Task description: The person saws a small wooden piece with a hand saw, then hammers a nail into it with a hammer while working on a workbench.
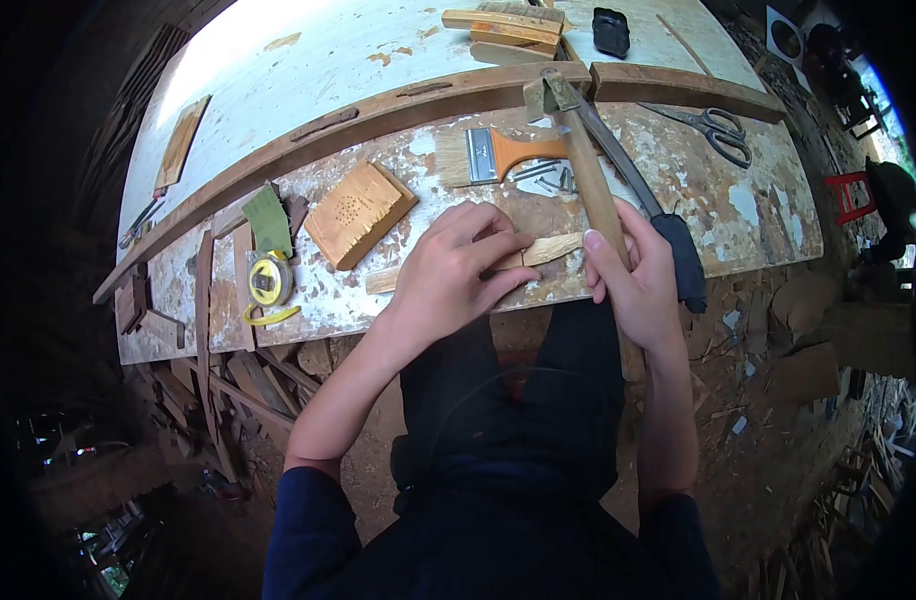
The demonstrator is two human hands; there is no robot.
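Note:
My right hand [638, 270] is wrapped round the wooden handle of a hammer [593, 170], whose metal head points away from me over the bench. Thumb and fingertips of my left hand [458, 260] are pinched together over a narrow strip of pale wood [558, 247] lying near the bench's front edge; I cannot tell what small thing is between them. Just beyond lie several nails [553, 178] and a paintbrush [498, 155] with an orange handle. Left of my left hand is a wooden block [360, 215] dotted with small holes on top.
A yellow tape measure [270, 280] and green sandpaper [267, 220] lie at left. A long wooden rail [378, 112] crosses the bench [768, 215]. Scissors [723, 135] are at right, beside a dark-handled blade [628, 165]. Farther back sit wood blocks [518, 35] and a black tray [611, 32].

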